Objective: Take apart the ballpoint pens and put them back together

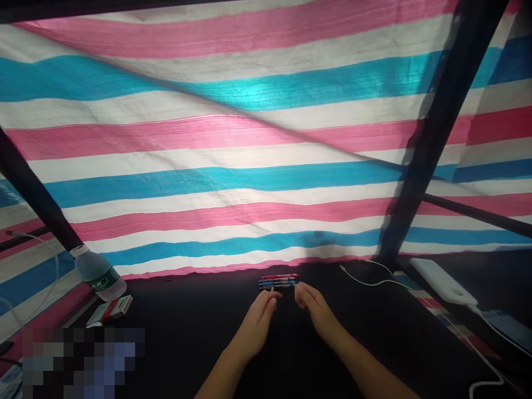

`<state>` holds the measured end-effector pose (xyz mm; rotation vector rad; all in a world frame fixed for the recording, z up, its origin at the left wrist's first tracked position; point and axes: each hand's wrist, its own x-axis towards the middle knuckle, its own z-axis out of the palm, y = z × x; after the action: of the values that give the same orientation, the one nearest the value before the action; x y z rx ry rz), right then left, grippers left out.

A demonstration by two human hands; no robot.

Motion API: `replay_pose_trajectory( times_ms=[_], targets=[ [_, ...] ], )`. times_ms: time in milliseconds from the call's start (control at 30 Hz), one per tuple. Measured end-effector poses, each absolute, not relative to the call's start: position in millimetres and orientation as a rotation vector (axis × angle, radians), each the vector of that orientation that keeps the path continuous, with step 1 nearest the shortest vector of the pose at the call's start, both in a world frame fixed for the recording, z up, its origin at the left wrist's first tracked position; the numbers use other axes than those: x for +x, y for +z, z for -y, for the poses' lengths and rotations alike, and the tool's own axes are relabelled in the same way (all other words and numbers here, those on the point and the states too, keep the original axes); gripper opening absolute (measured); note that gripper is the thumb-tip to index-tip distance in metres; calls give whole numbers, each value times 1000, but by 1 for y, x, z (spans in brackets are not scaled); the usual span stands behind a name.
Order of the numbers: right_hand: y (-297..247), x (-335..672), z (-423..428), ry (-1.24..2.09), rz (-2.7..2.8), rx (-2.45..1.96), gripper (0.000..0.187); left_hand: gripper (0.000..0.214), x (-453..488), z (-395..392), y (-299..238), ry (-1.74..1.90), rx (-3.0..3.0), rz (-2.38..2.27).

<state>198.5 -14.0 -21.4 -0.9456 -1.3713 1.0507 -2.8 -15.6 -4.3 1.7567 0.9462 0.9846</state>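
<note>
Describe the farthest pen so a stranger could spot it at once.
Find the black tabletop below the striped sheet. Just beyond the left hand and right hand lies a short row of pens. It is the red one at the far edge, nearest the sheet, with blue ones closer to the hands.

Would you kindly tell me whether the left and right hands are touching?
Apart: the head view shows dark tabletop between the left hand and the right hand.
</note>
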Motion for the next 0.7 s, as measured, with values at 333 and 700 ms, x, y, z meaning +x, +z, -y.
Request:
replay_pose_trajectory(
  times_ms=[333,700],
  targets=[
    [0,197,30,672,1879,-1051,20,35,-7,17,-10,736,2482,-1097],
    [-7,199,22,945,1817,-1068,15,13,-21,7,6,1051,2216,-1111]
  ],
)
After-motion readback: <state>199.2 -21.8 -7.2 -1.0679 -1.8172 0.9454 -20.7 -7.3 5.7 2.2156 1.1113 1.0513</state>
